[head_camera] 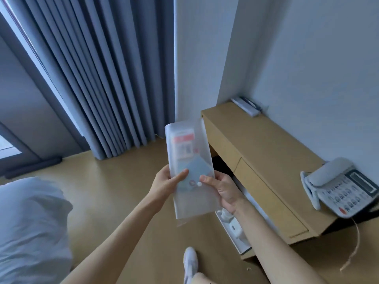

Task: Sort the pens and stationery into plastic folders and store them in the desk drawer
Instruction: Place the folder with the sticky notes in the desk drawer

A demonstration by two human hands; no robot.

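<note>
A frosted translucent plastic folder (189, 158) is held upright in front of me, above the floor and left of the wooden desk (272, 148). Through its plastic show a red-and-white packet near the top and a light blue item lower down. My left hand (167, 183) grips its left edge, thumb across the front. My right hand (222, 190) grips its right edge, thumb beside a small white snap button. Below my right forearm the desk drawer (232, 229) stands pulled out, with white items inside.
A white desk telephone (340, 189) sits on the desk's right end, a thin cord hanging off the edge. A white power strip (246, 106) lies at the desk's far corner. Grey curtains (98, 78) hang at left. A white pillow (30, 228) fills the lower left.
</note>
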